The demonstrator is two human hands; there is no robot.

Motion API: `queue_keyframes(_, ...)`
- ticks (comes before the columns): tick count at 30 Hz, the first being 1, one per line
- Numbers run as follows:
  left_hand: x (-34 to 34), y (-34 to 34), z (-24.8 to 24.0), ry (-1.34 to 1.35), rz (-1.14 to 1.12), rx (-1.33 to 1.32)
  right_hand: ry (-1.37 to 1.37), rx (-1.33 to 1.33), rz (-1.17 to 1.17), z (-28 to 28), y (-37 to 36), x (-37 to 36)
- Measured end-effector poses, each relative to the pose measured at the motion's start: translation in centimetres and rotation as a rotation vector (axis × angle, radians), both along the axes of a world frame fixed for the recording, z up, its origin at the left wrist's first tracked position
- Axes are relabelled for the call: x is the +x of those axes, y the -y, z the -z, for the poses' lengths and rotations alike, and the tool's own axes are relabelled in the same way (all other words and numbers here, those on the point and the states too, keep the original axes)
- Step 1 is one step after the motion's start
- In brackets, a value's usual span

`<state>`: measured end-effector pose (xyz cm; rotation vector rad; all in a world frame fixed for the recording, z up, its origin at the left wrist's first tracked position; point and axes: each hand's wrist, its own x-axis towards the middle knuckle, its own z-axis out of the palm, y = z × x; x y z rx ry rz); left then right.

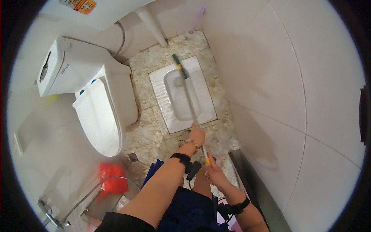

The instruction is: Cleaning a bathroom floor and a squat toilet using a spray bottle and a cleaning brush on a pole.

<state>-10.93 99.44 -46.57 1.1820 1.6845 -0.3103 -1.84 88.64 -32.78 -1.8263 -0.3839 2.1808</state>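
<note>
Brush [189, 101], head [182, 72] well beyond left grip [197, 136]

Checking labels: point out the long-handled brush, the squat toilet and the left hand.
Long-handled brush [190, 100]: head view, on the handle between the brush end and the hands.
Squat toilet [161, 96]: head view, on the ribbed left side.
Left hand [197, 137]: head view, on the back of the hand.

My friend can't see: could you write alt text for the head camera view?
A person's left hand and right hand hold a long-handled brush over a white squat toilet; a lidded toilet stands to the left.
</note>
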Motion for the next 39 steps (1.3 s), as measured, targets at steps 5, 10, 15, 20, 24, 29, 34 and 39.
queue_keyframes(5,-7.2,2.9,0.3,-0.024,-0.175,0.050,0.125,0.405,-0.242,5.3,3.9,-3.8)
queue_keyframes(10,-3.9,1.8,2.0,0.001,-0.142,0.053,0.109,0.057,-0.118,1.6,0.1,-0.7)
queue_keyframes(15,2.6,0.1,0.6,0.209,-0.235,-0.014,0.144,0.012,0.081,-1.9,-0.8,1.3)
queue_keyframes(20,-2.2,1.0,1.2,0.135,-0.315,-0.059,0.296,0.490,-0.129,2.9,3.1,-2.1)
queue_keyframes(24,-9.5,4.1,3.8,0.087,-0.298,0.066,0.197,0.241,-0.342,4.6,4.2,-6.1)
queue_keyframes(29,-8.2,0.1,-0.3,0.029,-0.455,-0.029,0.238,0.339,-0.371,3.6,1.0,-5.0)
queue_keyframes(34,0.5,-2.1,-0.7,0.206,-0.322,-0.108,0.354,0.280,-0.140,2.2,0.9,0.5)
queue_keyframes(39,6.3,-3.0,-0.2,0.434,-0.264,-0.118,0.308,0.086,0.111,-3.1,-2.8,1.5)
